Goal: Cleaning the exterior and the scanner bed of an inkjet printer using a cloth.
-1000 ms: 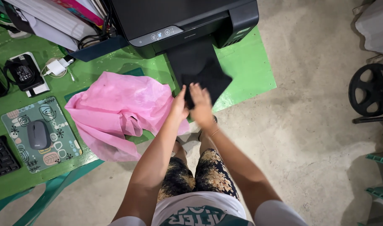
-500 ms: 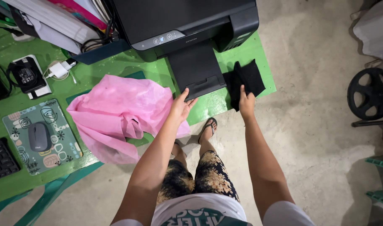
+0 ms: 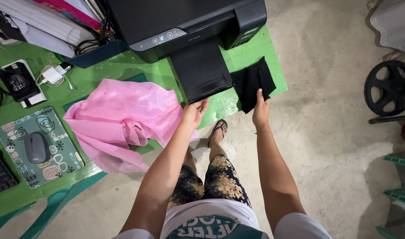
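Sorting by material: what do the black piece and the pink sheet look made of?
Black piece under the right hand: likely matte fabric, lying limp and folded. Pink sheet by the left hand: thin cloth or plastic, crumpled with a slight sheen; unclear which.
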